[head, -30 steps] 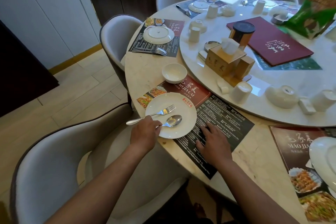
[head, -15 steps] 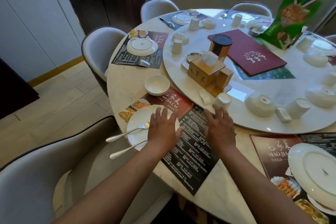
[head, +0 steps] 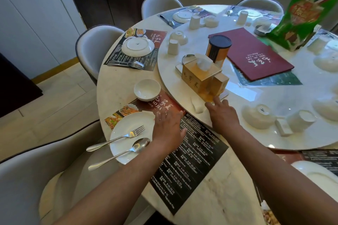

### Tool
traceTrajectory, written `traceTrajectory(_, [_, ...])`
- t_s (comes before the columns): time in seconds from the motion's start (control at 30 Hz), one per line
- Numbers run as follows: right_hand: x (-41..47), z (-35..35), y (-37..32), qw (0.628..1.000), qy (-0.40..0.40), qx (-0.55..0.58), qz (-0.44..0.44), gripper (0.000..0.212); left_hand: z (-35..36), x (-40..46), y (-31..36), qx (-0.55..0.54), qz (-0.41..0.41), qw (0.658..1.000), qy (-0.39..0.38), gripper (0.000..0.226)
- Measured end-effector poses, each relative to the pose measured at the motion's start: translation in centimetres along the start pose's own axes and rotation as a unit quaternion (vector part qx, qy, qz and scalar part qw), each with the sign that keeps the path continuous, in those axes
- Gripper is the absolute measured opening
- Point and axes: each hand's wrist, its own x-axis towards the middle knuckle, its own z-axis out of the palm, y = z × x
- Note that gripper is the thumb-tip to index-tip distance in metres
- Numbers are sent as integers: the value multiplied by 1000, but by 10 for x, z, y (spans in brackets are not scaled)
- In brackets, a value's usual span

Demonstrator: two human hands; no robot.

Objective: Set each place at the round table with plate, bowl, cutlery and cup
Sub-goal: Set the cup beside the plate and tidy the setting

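At the near place a white plate [head: 128,126] lies on a black and red placemat [head: 192,160]. A fork [head: 135,132] and a spoon [head: 140,142] rest across the plate, their handles overhanging its left rim. A small white bowl [head: 147,89] stands upright just beyond the mat. My left hand [head: 168,129] hovers flat over the mat, right of the plate, holding nothing. My right hand [head: 222,113] stretches over the turntable's edge [head: 182,113], fingers extended beside a white chopstick rest [head: 197,107]. It covers the spot where a white cup stood.
The turntable carries a wooden tissue box [head: 199,76], a red menu [head: 256,55], a green bag [head: 301,16], an upturned bowl [head: 257,115] and cups [head: 301,120]. Set places lie at the left [head: 138,46] and back. A grey chair [head: 27,179] stands close by.
My left hand let go of the cutlery and moved right off the plate. My right hand rose from the placemat onto the turntable, over the cup.
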Motion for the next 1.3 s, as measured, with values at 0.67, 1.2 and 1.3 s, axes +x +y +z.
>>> traceTrajectory(0.67, [-87,32,-5,747,104,611,242,62,15,27,11,-1,29,999,26,39])
traceTrajectory(1.2, [-122,58,-35,785,78,586,188,66,22,7,-16,31,45,998,16,52])
traceTrajectory(1.3, [-122,55,-33,789,67,584,180,66,23,12,-14,38,54,998,24,50])
